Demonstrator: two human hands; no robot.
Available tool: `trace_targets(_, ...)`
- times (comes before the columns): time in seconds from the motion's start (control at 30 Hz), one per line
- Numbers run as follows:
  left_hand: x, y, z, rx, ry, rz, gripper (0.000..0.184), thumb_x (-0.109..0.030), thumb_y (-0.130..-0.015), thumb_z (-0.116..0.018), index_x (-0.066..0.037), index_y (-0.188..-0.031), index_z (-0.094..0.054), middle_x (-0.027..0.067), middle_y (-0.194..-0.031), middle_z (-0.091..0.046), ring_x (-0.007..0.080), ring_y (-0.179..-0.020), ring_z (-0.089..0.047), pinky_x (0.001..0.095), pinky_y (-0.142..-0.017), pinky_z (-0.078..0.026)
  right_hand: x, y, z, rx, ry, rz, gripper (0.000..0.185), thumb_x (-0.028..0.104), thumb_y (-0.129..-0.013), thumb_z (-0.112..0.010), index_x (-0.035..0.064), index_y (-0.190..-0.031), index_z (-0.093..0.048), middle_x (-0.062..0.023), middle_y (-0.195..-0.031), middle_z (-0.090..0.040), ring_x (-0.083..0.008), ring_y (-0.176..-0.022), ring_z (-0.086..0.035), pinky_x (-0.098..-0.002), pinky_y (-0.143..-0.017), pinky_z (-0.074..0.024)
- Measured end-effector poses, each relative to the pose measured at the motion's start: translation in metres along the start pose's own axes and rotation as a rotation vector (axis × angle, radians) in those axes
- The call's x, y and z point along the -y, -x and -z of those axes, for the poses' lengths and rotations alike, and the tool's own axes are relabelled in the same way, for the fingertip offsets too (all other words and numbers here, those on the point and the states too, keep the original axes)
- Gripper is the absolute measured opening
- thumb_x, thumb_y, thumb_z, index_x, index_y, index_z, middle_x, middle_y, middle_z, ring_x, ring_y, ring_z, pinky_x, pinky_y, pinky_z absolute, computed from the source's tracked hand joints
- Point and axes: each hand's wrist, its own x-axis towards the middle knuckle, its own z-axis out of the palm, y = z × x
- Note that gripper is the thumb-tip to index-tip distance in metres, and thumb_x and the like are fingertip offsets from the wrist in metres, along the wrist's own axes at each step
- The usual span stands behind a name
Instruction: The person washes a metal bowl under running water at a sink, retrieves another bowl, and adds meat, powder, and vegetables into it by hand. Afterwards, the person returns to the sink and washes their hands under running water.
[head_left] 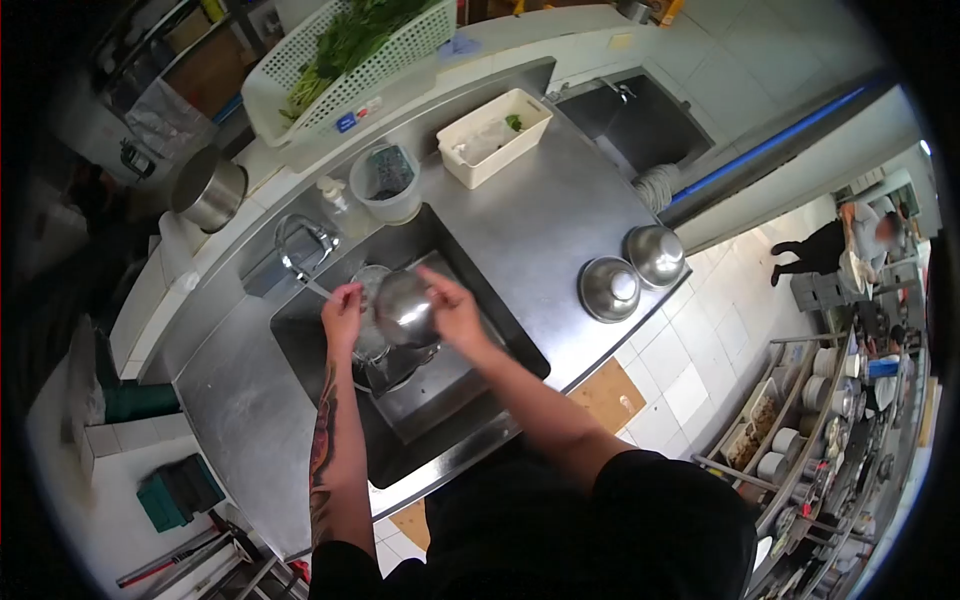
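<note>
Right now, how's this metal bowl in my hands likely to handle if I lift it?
The bowl should be stiff, judging by its metallic shine. Over the sink, it could be wet and slippery. Its rounded side might rock if pushed.

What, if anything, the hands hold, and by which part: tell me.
The right hand holds a bowl by its right edge. Whether the left hand holds anything cannot be told.

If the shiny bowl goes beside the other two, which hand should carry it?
Probably the right hand: it holds the bowl and is nearer the two bowls on the counter than the left hand.
</note>
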Motion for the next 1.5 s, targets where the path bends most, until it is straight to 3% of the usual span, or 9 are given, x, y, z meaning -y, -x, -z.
trace_targets(0.03,0.007,0.002,0.000,-0.012,0.033,0.044,0.017,-0.015,-0.097,-0.051,-0.005,-0.109,-0.059,0.0030,-0.078,-0.060,0.0111,-0.065,-0.056,0.0253,-0.060,-0.045,0.021,-0.001,0.035,-0.018,0.078,0.127,0.032,0.009,-0.096,-0.052,0.0128,-0.127,-0.061,0.0012,-0.092,-0.062,-0.0042,-0.079,-0.050,-0.0202,-0.069,-0.0446)
trace_targets(0.13,0.014,0.007,0.001,-0.080,0.153,0.125,0.018,-0.012,-0.098,-0.047,-0.006,-0.110,-0.059,0.0027,-0.071,-0.055,0.0077,-0.052,-0.048,0.0249,-0.045,-0.039,0.093,-0.010,0.178,-0.257,0.567,-0.189,0.032,0.027,-0.096,-0.051,0.0040,-0.115,-0.063,-0.0048,-0.104,-0.065,-0.0134,-0.098,-0.059,-0.0279,-0.084,-0.0459)
trace_targets(0.17,0.005,0.010,0.003,-0.063,0.139,0.226,0.017,-0.012,-0.098,-0.048,-0.006,-0.109,-0.059,0.0027,-0.070,-0.055,0.0080,-0.052,-0.048,0.0252,-0.044,-0.039,0.054,-0.023,0.266,-0.384,0.709,0.204,0.041,0.037,-0.095,-0.049,0.0049,-0.115,-0.063,-0.0060,-0.098,-0.064,-0.0111,-0.093,-0.057,-0.0297,-0.080,-0.0445)
trace_targets(0.33,-0.015,0.003,0.005,-0.145,0.240,0.214,0.012,-0.008,-0.094,-0.049,-0.006,-0.095,-0.061,0.0028,-0.068,-0.056,0.0099,-0.060,-0.054,0.0267,-0.049,-0.044,0.144,-0.023,0.461,-0.488,-0.079,-0.182,0.070,0.057,-0.090,-0.053,0.0001,-0.131,-0.052,-0.0162,-0.119,-0.061,-0.0267,-0.106,-0.061,-0.0337,-0.086,-0.0466)
trace_targets(0.5,-0.006,-0.034,0.016,-0.125,0.263,0.089,0.015,-0.008,-0.093,-0.043,-0.006,-0.086,-0.057,0.0054,-0.073,-0.061,0.0140,-0.064,-0.058,0.0281,-0.059,-0.049,0.040,-0.061,0.590,-0.482,0.633,-0.377,0.039,0.042,-0.089,-0.060,0.0077,-0.103,-0.072,-0.0135,-0.094,-0.070,-0.0255,-0.092,-0.066,-0.0331,-0.083,-0.0467)
trace_targets(0.67,-0.022,-0.023,0.038,-0.179,0.326,0.509,0.029,-0.031,-0.096,-0.040,-0.008,-0.091,-0.057,0.0064,-0.081,-0.064,0.0167,-0.076,-0.062,0.0371,-0.068,-0.053,0.065,-0.056,0.479,-0.753,1.364,-0.054,0.038,0.032,-0.086,-0.061,0.0051,-0.112,-0.067,-0.0217,-0.109,-0.063,-0.0358,-0.108,-0.057,-0.0434,-0.097,-0.0428)
trace_targets(0.9,0.131,0.024,0.024,-0.061,-0.802,0.710,0.053,-0.033,-0.082,-0.065,0.000,-0.121,-0.050,0.0231,-0.118,-0.058,0.0427,-0.097,-0.064,0.0470,-0.083,-0.054,0.035,-0.002,0.250,-0.146,1.135,0.483,0.023,0.004,-0.084,-0.061,0.0043,-0.106,-0.063,-0.0163,-0.102,-0.063,-0.0333,-0.092,-0.061,-0.0373,-0.085,-0.0474)
trace_targets(1.17,0.125,0.016,0.068,-0.037,-1.206,-0.111,0.018,-0.008,-0.077,-0.057,-0.009,-0.094,-0.057,0.0131,-0.085,-0.064,0.0329,-0.075,-0.067,0.0443,-0.064,-0.055,-0.021,0.083,0.008,0.786,0.910,0.287,0.025,0.012,-0.082,-0.063,0.0065,-0.106,-0.063,-0.0148,-0.104,-0.063,-0.0352,-0.095,-0.062,-0.0447,-0.082,-0.0500)
trace_targets(1.5,0.033,0.049,0.030,-0.559,-0.462,0.031,0.043,-0.005,-0.069,-0.061,0.000,-0.110,-0.051,0.0177,-0.086,-0.062,0.0339,-0.083,-0.064,0.0424,-0.076,-0.050,-0.145,-0.010,-0.129,0.057,-0.124,-0.789,0.044,0.026,-0.086,-0.067,-0.0038,-0.116,-0.056,-0.0180,-0.086,-0.066,-0.0260,-0.065,-0.065,-0.0387,-0.052,-0.0500)
